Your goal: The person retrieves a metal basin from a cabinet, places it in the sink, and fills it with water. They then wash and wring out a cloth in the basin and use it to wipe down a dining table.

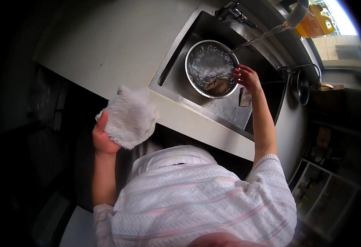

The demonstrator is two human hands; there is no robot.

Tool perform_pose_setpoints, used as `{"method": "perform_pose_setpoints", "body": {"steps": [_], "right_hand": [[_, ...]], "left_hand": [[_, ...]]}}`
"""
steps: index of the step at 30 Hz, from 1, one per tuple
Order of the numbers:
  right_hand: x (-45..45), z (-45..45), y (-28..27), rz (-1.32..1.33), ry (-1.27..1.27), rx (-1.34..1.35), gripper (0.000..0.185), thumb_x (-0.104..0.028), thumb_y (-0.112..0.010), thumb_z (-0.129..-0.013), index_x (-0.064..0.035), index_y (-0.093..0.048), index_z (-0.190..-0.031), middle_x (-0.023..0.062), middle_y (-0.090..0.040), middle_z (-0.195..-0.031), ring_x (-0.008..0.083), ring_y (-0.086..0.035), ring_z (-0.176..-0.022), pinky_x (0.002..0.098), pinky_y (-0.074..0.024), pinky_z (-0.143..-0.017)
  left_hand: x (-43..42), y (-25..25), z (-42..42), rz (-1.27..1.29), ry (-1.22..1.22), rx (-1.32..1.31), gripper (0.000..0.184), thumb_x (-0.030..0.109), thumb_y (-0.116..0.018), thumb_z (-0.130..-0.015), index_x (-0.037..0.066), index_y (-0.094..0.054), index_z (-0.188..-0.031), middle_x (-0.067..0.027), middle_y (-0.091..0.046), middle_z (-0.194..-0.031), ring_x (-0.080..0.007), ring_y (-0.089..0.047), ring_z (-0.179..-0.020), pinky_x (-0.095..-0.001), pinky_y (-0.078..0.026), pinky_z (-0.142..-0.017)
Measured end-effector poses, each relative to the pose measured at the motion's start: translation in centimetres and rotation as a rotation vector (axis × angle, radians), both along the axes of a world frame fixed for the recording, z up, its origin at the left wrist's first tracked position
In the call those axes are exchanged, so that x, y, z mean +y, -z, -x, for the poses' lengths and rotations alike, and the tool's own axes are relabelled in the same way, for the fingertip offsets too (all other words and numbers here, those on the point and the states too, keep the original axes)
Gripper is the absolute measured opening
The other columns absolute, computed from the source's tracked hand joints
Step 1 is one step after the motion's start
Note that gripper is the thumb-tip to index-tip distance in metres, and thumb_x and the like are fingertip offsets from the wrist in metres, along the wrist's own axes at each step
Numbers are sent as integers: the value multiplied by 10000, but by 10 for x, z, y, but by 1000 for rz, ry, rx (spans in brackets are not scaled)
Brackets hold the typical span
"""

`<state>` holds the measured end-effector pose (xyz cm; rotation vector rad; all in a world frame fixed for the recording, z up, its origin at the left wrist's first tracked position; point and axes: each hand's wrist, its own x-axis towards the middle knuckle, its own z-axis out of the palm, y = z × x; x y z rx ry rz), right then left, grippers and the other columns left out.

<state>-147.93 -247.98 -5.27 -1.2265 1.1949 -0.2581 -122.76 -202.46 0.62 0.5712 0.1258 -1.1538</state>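
Note:
My left hand (pixel 104 136) is closed on the edge of a white fluffy cloth (pixel 132 117), held out in front of the counter. Over the right rim of a round metal basin (pixel 191 84) my right hand (pixel 249 79) hovers or rests, its fingers stretched apart; whether they touch the rim I cannot tell. The basin stands in the sink, full of churning water (pixel 209 61). A brownish thing (pixel 219 85) lies in the water; its kind is not clear.
A stream of water runs from the tap (pixel 298 15) into the basin. The steel sink (pixel 178 88) is set in a pale counter (pixel 94 53). A small brown piece (pixel 244 97) lies in the sink. Beyond are a yellow jug (pixel 314 24) and a dark pan (pixel 303 87).

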Motion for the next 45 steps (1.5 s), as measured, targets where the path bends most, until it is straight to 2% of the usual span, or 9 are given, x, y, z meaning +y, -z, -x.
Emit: {"method": "perform_pose_setpoints", "body": {"steps": [9,12,18,24,27,33,39,42,45], "right_hand": [[-89,-55,-80,232,3,-255,404,-110,-581,-842,-2,-476,-1217,117,-618,-1070,219,-634,-918,299,-539,-677],[-83,-68,-104,266,-152,-210,373,-141,-493,-905,-21,-442,-1254,105,-619,-1100,196,-619,-980,294,-535,-721],[-79,-75,-109,284,-81,-150,261,-120,-513,-873,-38,-558,-1117,62,-644,-1005,145,-622,-889,272,-518,-669],[-87,-73,-106,317,-135,-86,340,-151,-472,-907,-38,-483,-1228,88,-613,-1108,176,-621,-968,277,-541,-699],[-87,-73,-108,280,-114,-122,226,-121,-516,-874,-45,-578,-1077,46,-630,-981,142,-618,-850,289,-520,-658],[-88,-73,-112,267,-138,-121,224,-130,-545,-858,-74,-585,-1072,17,-629,-977,129,-604,-895,290,-516,-673],[-108,-96,-98,153,-332,-255,378,-116,-463,-897,-23,-471,-1263,80,-532,-1246,207,-538,-1116,323,-493,-793],[-81,-85,-106,220,-330,-327,381,-131,-453,-909,-14,-457,-1272,87,-519,-1259,228,-508,-1155,323,-482,-815],[-56,-52,-79,16,-272,-453,386,-171,-457,-919,-20,-455,-1274,91,-505,-1277,243,-483,-1181,326,-467,-828]], "left_hand": [[0,-10,25,-69,-42,-64,593,393,-476,-900,-36,-384,-1298,-153,-475,-1288,-307,-444,-1196,-432,-315,-1026],[-1,-11,34,-49,-60,-43,586,389,-476,-901,-34,-387,-1297,-151,-476,-1288,-305,-444,-1196,-431,-315,-1026],[3,-6,51,-31,-145,-29,572,381,-482,-898,-28,-401,-1290,-146,-481,-1281,-303,-452,-1182,-425,-321,-1019],[4,-2,65,-17,-192,-50,572,378,-483,-898,-25,-395,-1294,-146,-476,-1287,-299,-440,-1196,-423,-307,-1028],[3,-3,71,-24,-207,-18,577,378,-481,-899,-24,-384,-1302,-143,-474,-1291,-295,-433,-1205,-420,-304,-1031],[-7,-15,80,35,-210,-70,520,341,-452,-914,-22,-411,-1284,-132,-488,-1277,-283,-442,-1195,-407,-310,-1027],[-3,-43,88,-17,-302,94,472,305,-455,-918,-28,-447,-1253,-128,-506,-1255,-275,-459,-1172,-400,-314,-1023],[-3,-39,89,-35,-320,66,492,324,-468,-910,-23,-443,-1259,-132,-501,-1262,-282,-459,-1173,-403,-318,-1022],[-3,-34,91,31,-318,52,532,369,-465,-903,-17,-433,-1268,-136,-497,-1266,-285,-458,-1176,-409,-324,-1020]]}}
